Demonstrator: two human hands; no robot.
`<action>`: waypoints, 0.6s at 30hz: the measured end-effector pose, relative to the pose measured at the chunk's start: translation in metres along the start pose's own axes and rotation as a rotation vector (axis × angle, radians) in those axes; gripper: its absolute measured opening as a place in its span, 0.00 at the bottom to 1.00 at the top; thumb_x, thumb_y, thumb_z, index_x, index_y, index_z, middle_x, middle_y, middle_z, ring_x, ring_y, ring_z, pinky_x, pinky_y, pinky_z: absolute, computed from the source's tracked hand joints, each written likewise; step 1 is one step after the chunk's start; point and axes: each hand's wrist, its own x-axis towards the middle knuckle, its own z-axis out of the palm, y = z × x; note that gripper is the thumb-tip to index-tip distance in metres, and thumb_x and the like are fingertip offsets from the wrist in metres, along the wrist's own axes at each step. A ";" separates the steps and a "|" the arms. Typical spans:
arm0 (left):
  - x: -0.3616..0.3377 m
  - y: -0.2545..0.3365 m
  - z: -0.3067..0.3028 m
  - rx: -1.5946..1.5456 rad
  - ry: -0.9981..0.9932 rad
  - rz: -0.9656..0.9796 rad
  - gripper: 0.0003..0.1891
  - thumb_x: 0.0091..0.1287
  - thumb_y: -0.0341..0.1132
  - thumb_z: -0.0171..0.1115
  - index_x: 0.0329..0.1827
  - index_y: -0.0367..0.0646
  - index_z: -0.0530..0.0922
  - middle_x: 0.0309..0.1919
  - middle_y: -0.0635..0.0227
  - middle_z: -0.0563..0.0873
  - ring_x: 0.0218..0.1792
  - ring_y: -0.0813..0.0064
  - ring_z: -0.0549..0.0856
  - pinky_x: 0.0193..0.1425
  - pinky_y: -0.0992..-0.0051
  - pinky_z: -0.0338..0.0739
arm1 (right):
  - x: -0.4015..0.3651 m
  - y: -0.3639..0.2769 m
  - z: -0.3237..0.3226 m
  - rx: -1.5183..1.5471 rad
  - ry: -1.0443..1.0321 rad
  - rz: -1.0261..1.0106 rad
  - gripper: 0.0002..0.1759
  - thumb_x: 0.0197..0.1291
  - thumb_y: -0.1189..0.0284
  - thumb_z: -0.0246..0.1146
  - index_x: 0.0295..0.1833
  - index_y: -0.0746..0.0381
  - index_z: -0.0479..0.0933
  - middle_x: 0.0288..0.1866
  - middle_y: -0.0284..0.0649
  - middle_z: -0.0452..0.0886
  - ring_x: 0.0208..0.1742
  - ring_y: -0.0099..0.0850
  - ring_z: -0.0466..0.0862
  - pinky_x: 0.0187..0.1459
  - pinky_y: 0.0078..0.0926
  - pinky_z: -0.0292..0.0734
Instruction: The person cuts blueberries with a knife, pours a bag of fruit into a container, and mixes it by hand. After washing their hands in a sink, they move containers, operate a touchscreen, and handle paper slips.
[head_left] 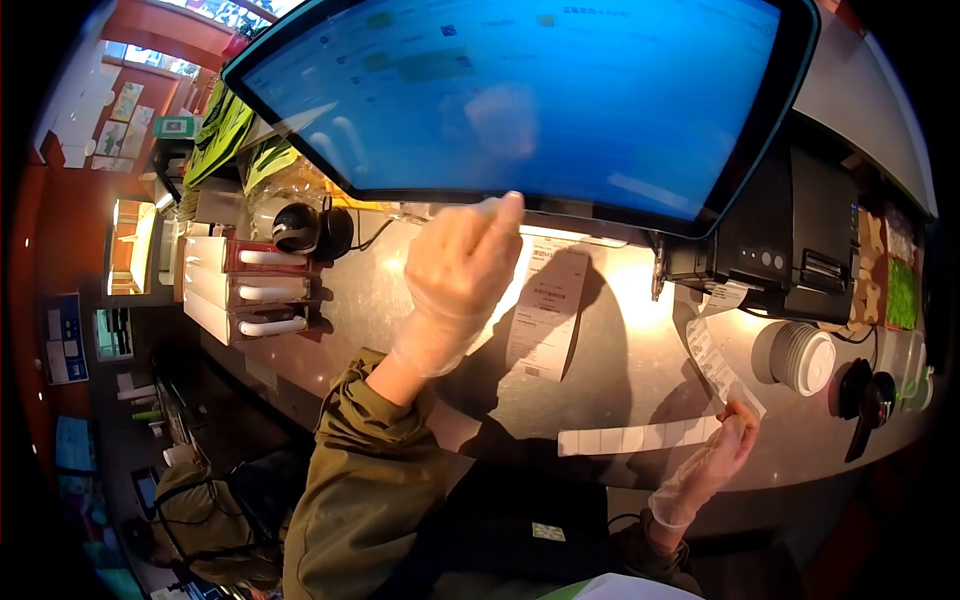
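My left hand (462,268), in a clear glove, is at the lower edge of a large blue touchscreen (520,110). Its fingers are curled, with one finger pointing up at the screen's frame; I see nothing held in it. Beneath the screen a printed receipt (545,315) lies on the counter. Lower right, my gloved right hand (708,462) pinches a white paper strip (640,437) that stretches out to the left. Touching the same fingertips, a printed slip (708,352) runs down from the black printer (775,235).
White boxes with handles (245,290) stand on the left beside a black scanner (296,230). Stacked cup lids (803,358) and a dark round object with a strap (868,400) sit at right. A person's sleeve (215,510) shows at lower left.
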 end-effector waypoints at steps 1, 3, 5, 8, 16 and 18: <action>0.004 0.008 -0.001 -0.013 -0.019 0.011 0.23 0.49 0.22 0.60 0.52 0.46 0.75 0.22 0.75 0.75 0.17 0.80 0.70 0.15 0.80 0.64 | 0.000 0.000 0.000 0.004 0.002 -0.001 0.09 0.60 0.76 0.48 0.45 0.65 0.70 0.47 0.37 0.69 0.47 0.26 0.67 0.54 0.23 0.60; 0.018 0.027 -0.005 -0.084 -0.052 0.034 0.19 0.48 0.22 0.61 0.46 0.44 0.78 0.23 0.75 0.74 0.19 0.80 0.70 0.19 0.80 0.65 | 0.001 0.000 0.000 0.012 0.006 -0.006 0.09 0.60 0.76 0.49 0.45 0.65 0.70 0.47 0.37 0.69 0.46 0.26 0.67 0.53 0.23 0.60; 0.029 0.042 -0.005 -0.119 -0.076 0.071 0.16 0.47 0.22 0.63 0.42 0.44 0.80 0.25 0.75 0.76 0.21 0.80 0.72 0.21 0.81 0.66 | 0.001 -0.002 0.000 0.020 0.007 -0.014 0.09 0.60 0.76 0.49 0.45 0.65 0.70 0.46 0.37 0.69 0.46 0.25 0.67 0.53 0.22 0.60; 0.042 0.056 0.013 -0.138 0.008 0.142 0.14 0.48 0.23 0.63 0.40 0.43 0.80 0.25 0.75 0.75 0.22 0.80 0.72 0.21 0.81 0.66 | 0.001 0.001 -0.005 0.043 0.007 -0.002 0.10 0.61 0.75 0.50 0.46 0.64 0.72 0.46 0.34 0.70 0.45 0.22 0.67 0.52 0.19 0.60; 0.051 0.064 0.020 -0.143 0.037 0.122 0.14 0.46 0.22 0.63 0.38 0.43 0.79 0.25 0.74 0.74 0.22 0.77 0.73 0.22 0.80 0.67 | 0.005 0.003 -0.016 -0.034 0.073 -0.021 0.09 0.60 0.75 0.48 0.43 0.65 0.72 0.46 0.36 0.70 0.42 0.24 0.66 0.50 0.22 0.61; 0.051 0.065 0.013 -0.148 0.040 0.093 0.15 0.45 0.22 0.63 0.38 0.44 0.80 0.24 0.74 0.74 0.22 0.77 0.72 0.22 0.80 0.67 | 0.004 0.003 -0.019 -0.055 0.060 -0.018 0.09 0.60 0.76 0.48 0.43 0.65 0.72 0.46 0.36 0.70 0.42 0.24 0.65 0.49 0.22 0.61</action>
